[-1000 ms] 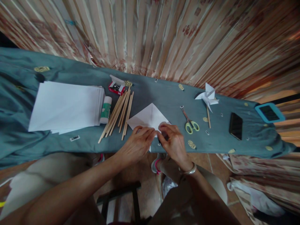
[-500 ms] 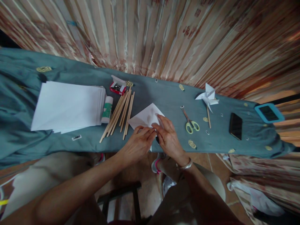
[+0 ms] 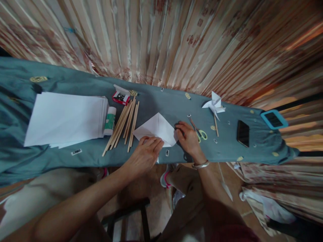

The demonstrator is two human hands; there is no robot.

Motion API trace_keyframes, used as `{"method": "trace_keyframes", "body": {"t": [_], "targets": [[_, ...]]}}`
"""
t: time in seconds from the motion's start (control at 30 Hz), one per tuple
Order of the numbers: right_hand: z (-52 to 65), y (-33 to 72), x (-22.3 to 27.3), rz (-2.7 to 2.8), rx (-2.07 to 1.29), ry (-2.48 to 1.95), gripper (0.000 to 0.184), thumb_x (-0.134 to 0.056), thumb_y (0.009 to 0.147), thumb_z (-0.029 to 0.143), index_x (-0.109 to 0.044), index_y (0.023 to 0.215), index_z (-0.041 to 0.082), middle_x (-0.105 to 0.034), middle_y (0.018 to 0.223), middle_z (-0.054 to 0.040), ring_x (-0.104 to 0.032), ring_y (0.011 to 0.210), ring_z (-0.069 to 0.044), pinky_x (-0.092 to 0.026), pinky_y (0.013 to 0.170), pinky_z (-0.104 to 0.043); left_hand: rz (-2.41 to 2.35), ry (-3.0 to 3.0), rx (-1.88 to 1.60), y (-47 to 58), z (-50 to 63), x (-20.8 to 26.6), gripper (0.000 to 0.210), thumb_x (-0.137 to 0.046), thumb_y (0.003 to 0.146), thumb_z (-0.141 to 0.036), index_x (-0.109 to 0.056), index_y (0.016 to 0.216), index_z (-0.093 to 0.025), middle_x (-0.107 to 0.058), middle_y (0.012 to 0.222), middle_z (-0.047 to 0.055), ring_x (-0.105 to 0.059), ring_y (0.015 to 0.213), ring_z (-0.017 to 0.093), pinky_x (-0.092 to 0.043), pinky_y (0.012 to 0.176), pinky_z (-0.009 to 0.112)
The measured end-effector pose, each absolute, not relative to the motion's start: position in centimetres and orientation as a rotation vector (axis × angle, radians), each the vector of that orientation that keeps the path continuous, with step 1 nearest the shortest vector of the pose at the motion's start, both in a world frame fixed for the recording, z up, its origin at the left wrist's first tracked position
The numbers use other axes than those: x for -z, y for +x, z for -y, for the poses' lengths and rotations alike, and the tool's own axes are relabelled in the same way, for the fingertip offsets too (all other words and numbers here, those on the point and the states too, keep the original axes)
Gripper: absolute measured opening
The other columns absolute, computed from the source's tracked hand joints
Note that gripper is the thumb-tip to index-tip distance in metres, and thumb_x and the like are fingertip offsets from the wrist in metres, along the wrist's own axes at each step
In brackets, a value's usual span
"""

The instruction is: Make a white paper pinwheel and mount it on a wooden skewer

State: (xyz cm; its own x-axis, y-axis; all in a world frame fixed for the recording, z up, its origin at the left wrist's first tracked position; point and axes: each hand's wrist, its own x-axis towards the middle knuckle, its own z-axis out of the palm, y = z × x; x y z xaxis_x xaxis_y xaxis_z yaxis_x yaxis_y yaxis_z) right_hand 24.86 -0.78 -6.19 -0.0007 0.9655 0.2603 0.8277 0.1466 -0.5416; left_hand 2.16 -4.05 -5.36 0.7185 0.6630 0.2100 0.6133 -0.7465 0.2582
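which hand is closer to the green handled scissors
Right. The right hand is just left of the scissors, close by their handles; the left hand is farther left, at the near edge of the folded paper.

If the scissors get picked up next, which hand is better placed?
Likely the right hand: it is close beside the scissors, partly overlapping them in view. The left hand is on the creased paper, farther away, with the right hand in between.

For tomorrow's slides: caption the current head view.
Left hand on a creased white sheet, right hand by its edge, between wooden sticks and a paper pinwheel.
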Motion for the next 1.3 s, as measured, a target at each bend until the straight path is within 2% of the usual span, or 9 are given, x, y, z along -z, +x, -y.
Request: {"method": "trace_keyframes", "body": {"t": [0.3, 0.47, 0.57, 0.67, 0.83, 1.0, 1.1, 1.17, 1.3], "targets": [[-0.2, 24.6, 5.9, 1.934, -0.326, -1.708, 0.023, -0.051, 0.084, 0.021, -0.073, 0.089, 0.021, -0.070, 0.112, -0.0109, -0.063, 0.111, -0.025, -0.046, 0.101, -0.044, -1.027, 2.710, -0.427, 2.2, 4.0, 5.5, 0.031, -0.049, 0.092, -0.014, -0.052, 0.123, -0.014, -0.061, 0.129, 0.010, -0.051, 0.120, 0.023, -0.034, 0.098, 0.039], [-0.4, 24.5, 5.7, 1.828, -0.440, -1.712, 0.010, -0.061, 0.075, 0.020, -0.070, 0.077, 0.022, -0.070, 0.110, -0.0081, -0.064, 0.106, -0.025, -0.047, 0.097, -0.043, -1.037, 2.719, -0.429, 2.1, 4.0, 5.7, 0.030, -0.050, 0.092, -0.016, -0.053, 0.121, -0.014, -0.061, 0.129, 0.009, -0.050, 0.121, 0.024, -0.034, 0.099, 0.041], [-0.5, 24.4, 5.6, 1.685, -0.596, -1.759, 0.007, -0.063, 0.072, 0.024, -0.069, 0.075, 0.022, -0.072, 0.091, -0.0040, -0.067, 0.080, -0.021, -0.053, 0.079, -0.038, -1.035, 2.730, -0.435, 2.1, 4.0, 5.8, 0.029, -0.050, 0.092, -0.016, -0.054, 0.120, -0.014, -0.061, 0.129, 0.009, -0.050, 0.121, 0.024, -0.033, 0.100, 0.041], [-0.7, 24.7, 5.5, 1.553, -0.750, -1.725, 0.010, -0.064, 0.072, 0.031, -0.066, 0.073, 0.021, -0.065, 0.066, 0.0016, -0.058, 0.058, -0.014, -0.048, 0.060, -0.029, -1.028, 2.734, -0.450, 2.1, 4.0, 5.9, 0.029, -0.050, 0.092, -0.016, -0.054, 0.121, -0.014, -0.061, 0.129, 0.009, -0.049, 0.122, 0.024, -0.032, 0.100, 0.041], [-1.0, 26.1, 4.5, 1.401, -1.035, -1.550, 0.021, -0.066, 0.072, 0.036, -0.068, 0.085, 0.019, -0.066, 0.066, 0.0021, -0.052, 0.052, -0.011, -0.041, 0.050, -0.024, -1.027, 2.728, -0.463, 2.2, 4.0, 5.9, 0.028, -0.050, 0.093, -0.016, -0.054, 0.120, -0.013, -0.061, 0.128, 0.009, -0.049, 0.121, 0.024, -0.031, 0.101, 0.040], [-0.5, 26.9, 3.0, 1.362, -1.268, -1.458, 0.020, -0.064, 0.078, 0.032, -0.074, 0.093, 0.023, -0.074, 0.084, -0.0006, -0.061, 0.062, -0.012, -0.049, 0.060, -0.028, -1.033, 2.742, -0.444, 2.2, 4.0, 5.6, 0.025, -0.050, 0.093, -0.017, -0.055, 0.117, -0.014, -0.061, 0.127, 0.009, -0.049, 0.121, 0.024, -0.031, 0.100, 0.040], [-0.2, 26.7, 2.7, 1.463, -1.282, -1.392, 0.020, -0.069, 0.076, 0.029, -0.076, 0.094, 0.026, -0.074, 0.108, -0.0025, -0.067, 0.094, -0.019, -0.054, 0.078, -0.033, -1.039, 2.751, -0.435, 2.2, 4.0, 5.6, 0.025, -0.049, 0.093, -0.016, -0.055, 0.117, -0.015, -0.061, 0.127, 0.009, -0.049, 0.121, 0.024, -0.031, 0.100, 0.040], [-0.2, 26.6, 2.7, 1.538, -1.289, -1.339, 0.020, -0.072, 0.074, 0.030, -0.077, 0.094, 0.028, -0.068, 0.125, -0.0022, -0.060, 0.118, -0.022, -0.051, 0.093, -0.037, -1.036, 2.758, -0.439, 2.2, 4.1, 5.7, 0.026, -0.049, 0.093, -0.017, -0.055, 0.118, -0.014, -0.060, 0.128, 0.009, -0.049, 0.121, 0.024, -0.031, 0.101, 0.040], [-0.4, 27.0, 2.9, 1.578, -1.358, -1.294, 0.028, -0.079, 0.071, 0.036, -0.077, 0.099, 0.031, -0.061, 0.136, -0.0028, -0.051, 0.131, -0.024, -0.046, 0.103, -0.041, -1.030, 2.757, -0.424, 2.2, 4.0, 5.7, 0.026, -0.049, 0.093, -0.018, -0.055, 0.118, -0.014, -0.060, 0.128, 0.010, -0.049, 0.121, 0.024, -0.032, 0.101, 0.040]]}}
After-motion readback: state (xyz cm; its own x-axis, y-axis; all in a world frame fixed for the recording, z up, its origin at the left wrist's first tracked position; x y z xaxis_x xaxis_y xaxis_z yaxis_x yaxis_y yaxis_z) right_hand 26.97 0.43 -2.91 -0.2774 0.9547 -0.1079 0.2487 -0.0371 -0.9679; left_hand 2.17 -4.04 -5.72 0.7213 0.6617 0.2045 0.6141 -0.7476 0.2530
